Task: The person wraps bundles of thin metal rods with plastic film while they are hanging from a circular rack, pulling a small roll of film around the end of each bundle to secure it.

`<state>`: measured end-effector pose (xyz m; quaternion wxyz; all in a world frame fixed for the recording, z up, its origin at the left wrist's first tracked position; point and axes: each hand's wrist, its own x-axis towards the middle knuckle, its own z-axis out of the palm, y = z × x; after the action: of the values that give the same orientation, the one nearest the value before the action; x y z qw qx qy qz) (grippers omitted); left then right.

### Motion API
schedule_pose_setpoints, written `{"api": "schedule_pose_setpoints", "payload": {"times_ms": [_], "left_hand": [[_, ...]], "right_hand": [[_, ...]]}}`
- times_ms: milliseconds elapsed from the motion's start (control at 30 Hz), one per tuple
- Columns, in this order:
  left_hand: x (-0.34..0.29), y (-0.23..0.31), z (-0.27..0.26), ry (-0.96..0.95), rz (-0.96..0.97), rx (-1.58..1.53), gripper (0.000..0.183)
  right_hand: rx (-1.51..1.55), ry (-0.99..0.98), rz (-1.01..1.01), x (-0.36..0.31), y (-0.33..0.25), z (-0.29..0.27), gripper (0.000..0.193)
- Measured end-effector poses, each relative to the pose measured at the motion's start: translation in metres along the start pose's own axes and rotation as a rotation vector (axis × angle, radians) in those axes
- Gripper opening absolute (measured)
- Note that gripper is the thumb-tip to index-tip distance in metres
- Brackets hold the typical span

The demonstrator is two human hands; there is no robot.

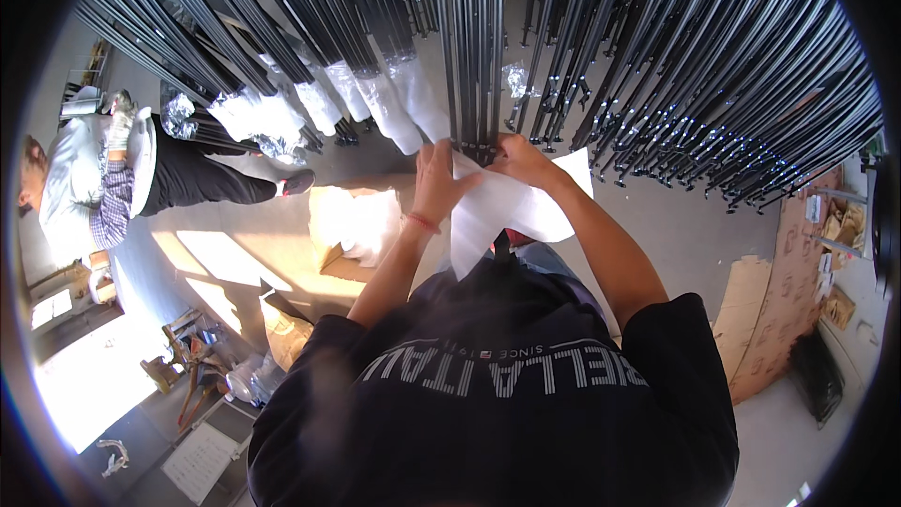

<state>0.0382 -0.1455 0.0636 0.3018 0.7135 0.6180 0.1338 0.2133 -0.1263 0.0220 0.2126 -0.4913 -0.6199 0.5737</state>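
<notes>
In front of me hangs a bundle of long black metal rods [472, 56]. A thin white sheet [540, 211], perhaps foam or paper, lies around its lower end and flares out at the right and below. My left hand [439, 190] pinches the sheet at the left side of the bundle, thumb toward the middle. On the other side my right hand [522, 161] has its fingers curled at the rod ends, with the sheet's edge beneath; whether it grips rods, sheet or both is hidden. Just left, similar rods end in white wrapping [387, 111].
Dense rows of black rods [694, 66] hang at the right. An open cardboard box [352, 233] with white material stands left of my arms. At the far left is another person [117, 164]. Flattened cardboard [746, 305] leans at the right, near a black bag [815, 376].
</notes>
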Motion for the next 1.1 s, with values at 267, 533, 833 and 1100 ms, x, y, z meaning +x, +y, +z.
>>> {"api": "schedule_pose_setpoints", "payload": {"times_ms": [267, 533, 833, 1100], "left_hand": [[0.026, -0.018, 0.009, -0.518, 0.032, -1.055, 0.065], [0.025, -0.012, 0.02, -0.632, -0.009, -1.077, 0.051], [0.028, -0.013, 0.025, -0.559, -0.042, -0.934, 0.051], [0.023, -0.022, 0.026, -0.61, -0.114, -1.094, 0.045]], "right_hand": [[-0.171, -0.06, -0.065, -0.024, -0.024, -0.014, 0.031], [-0.577, 0.073, 0.016, -0.08, -0.041, -0.038, 0.015], [-0.843, 0.4, -0.356, -0.068, -0.032, -0.047, 0.005], [-0.786, 0.364, -0.207, -0.073, -0.022, -0.041, 0.004]]}}
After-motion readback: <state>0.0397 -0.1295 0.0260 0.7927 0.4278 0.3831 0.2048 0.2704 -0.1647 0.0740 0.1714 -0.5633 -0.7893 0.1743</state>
